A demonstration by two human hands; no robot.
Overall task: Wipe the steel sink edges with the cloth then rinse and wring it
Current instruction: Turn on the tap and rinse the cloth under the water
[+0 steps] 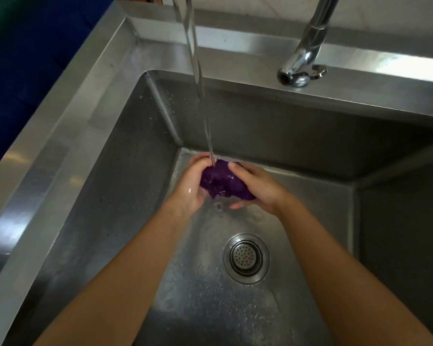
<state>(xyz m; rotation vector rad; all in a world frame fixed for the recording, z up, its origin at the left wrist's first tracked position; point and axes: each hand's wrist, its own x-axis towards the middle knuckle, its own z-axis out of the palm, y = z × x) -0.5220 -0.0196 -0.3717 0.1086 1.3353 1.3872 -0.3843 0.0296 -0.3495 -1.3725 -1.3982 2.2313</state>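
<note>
A wet purple cloth [223, 182] is bunched into a ball low inside the steel sink [90, 113]. My left hand [191, 186] cups its left side and my right hand [256, 187] wraps its right side, both shut on it. A stream of water [199, 78] falls from above and lands on the top of the cloth between my hands. Water runs off the cloth onto the basin floor.
The round strainer drain [246, 258] sits in the wet basin floor, nearer to me than my hands. A chrome tap base with its handle [303, 68] stands on the sink's back ledge at the right. Deep steel walls surround the hands on all sides.
</note>
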